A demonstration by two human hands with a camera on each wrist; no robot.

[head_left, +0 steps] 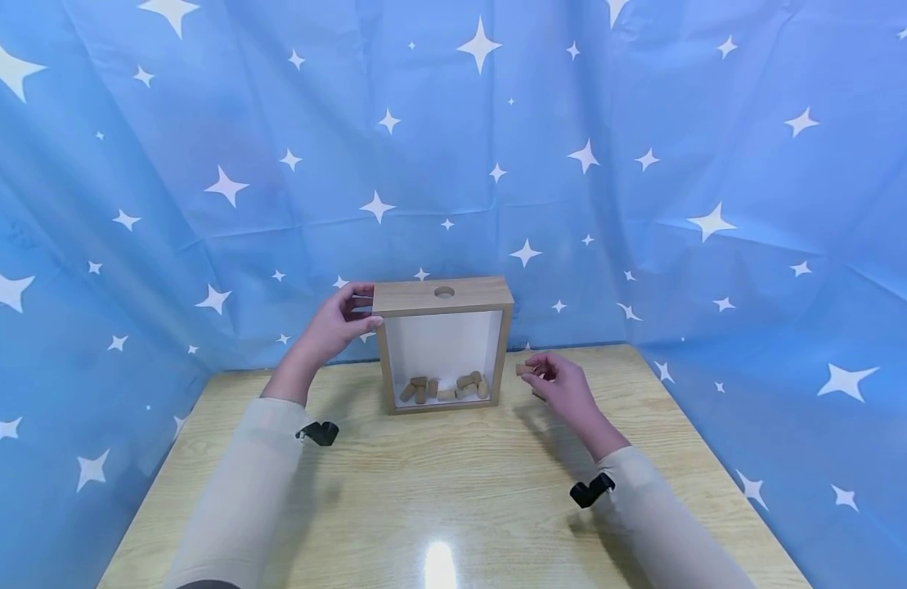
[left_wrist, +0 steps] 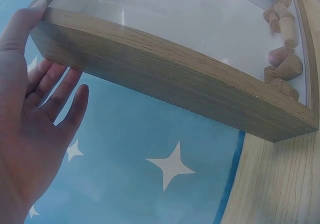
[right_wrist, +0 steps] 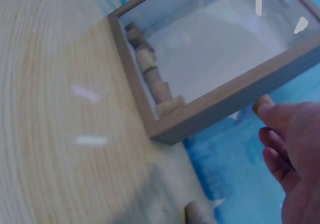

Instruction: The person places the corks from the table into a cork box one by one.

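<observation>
A wooden shadow box stands upright on the table, with a clear front and a round hole in its top. Several corks lie along its bottom inside. My left hand grips the box's upper left corner. In the left wrist view its thumb lies on the front edge, and the fingers reach the back edge of the side. To the right of the box, my right hand pinches a single cork between thumb and fingertips. That cork shows just past the box's side in the right wrist view.
The pale wood table ends a little behind the box. A blue curtain with white stars hangs at the back and both sides. A small brown cylinder shows at the bottom of the right wrist view.
</observation>
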